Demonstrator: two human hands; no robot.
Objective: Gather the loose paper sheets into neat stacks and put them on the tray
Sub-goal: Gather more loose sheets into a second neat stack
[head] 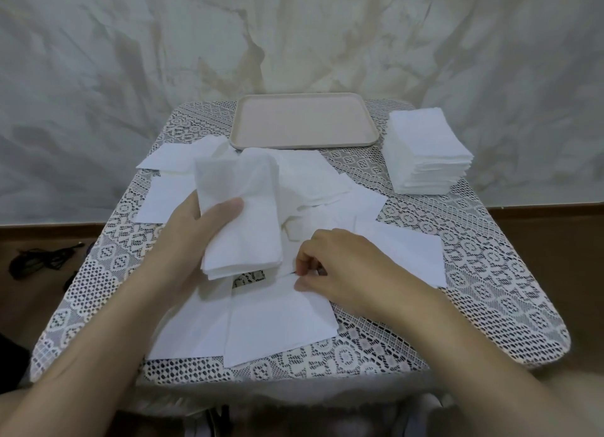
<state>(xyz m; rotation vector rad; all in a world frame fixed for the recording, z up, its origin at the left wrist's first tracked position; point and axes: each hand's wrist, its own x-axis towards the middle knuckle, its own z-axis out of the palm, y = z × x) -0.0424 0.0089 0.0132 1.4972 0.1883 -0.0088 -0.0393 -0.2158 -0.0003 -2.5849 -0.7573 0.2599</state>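
Observation:
My left hand (196, 230) grips a bundle of several white paper sheets (242, 208), held above the table with my thumb across its front. My right hand (340, 266) pinches the top edge of a loose sheet (277, 325) lying near the table's front. More loose sheets (402, 257) lie scattered over the middle of the table, some overlapping. A beige tray (304, 119) sits at the far edge with nothing in it. A tall neat stack of sheets (425, 152) stands to the right of the tray.
The small table (490, 289) is covered with a white lace cloth and has rounded corners. A pale draped sheet forms the backdrop. Dark cables (39, 260) lie on the floor to the left.

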